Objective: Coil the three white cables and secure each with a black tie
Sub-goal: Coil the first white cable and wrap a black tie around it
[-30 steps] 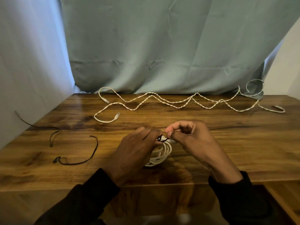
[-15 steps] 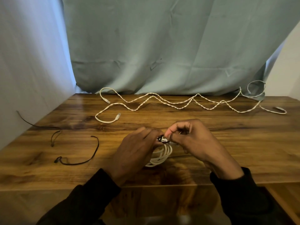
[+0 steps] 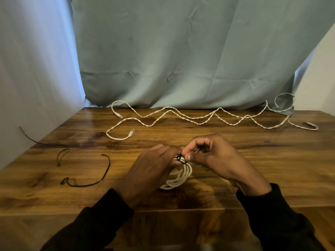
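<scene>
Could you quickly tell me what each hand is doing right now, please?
Left hand: grips the coiled white cable.
Right hand: fingers curled, pinching the black tie at the coil's top.

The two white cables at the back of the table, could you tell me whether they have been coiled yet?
No, the two white cables lie twisted together in a long zigzag across the back of the wooden table, uncoiled and with no tie on them.

Makeshift recording corner: wooden table (image 3: 235,151) against a draped pale-green sheet (image 3: 181,51) backdrop.
</scene>
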